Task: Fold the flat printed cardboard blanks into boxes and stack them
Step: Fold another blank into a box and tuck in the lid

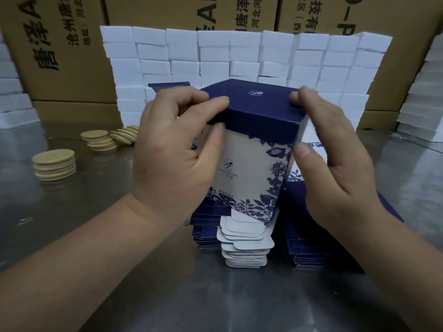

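I see the steel worktop (167,295) nearest, at 6 o'clock. Just past it is a stack of flat blanks (244,245), centre, white tabs toward me. Over the stack is the box (251,159), upright, dark blue end up, floral face toward me; can't tell if it touches the stack. Left hand (172,154) grips its 9 o'clock side, thumb on the front face, fingers curled over the top edge. Right hand (335,168) grips the 3 o'clock side, thumb on the front corner, fingertips on top. Wooden discs (54,165) sit piled at 9–10 o'clock. Wall of white boxes (215,56) at 12, brown cartons (72,56) behind.
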